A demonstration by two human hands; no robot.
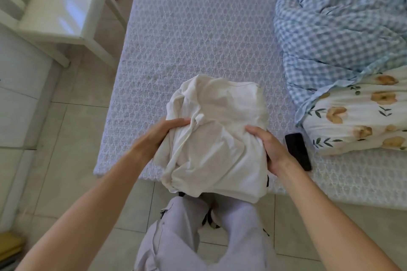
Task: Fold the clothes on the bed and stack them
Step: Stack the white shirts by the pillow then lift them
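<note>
Item: white garment (217,138), soft, light, limp, bunched at the bed (198,28) edge; your left hand (164,132) and right hand (267,146) each grip a side; retake hold at its seams.

A cream-white garment (217,138) is bunched into a rough, thick bundle with soft creases and loose folds across its top. Its far part lies on the near edge of the bed (198,28), which has a pale lattice-patterned cover, and its near end hangs past the bed's edge. One hemmed edge shows along the far side.
</note>
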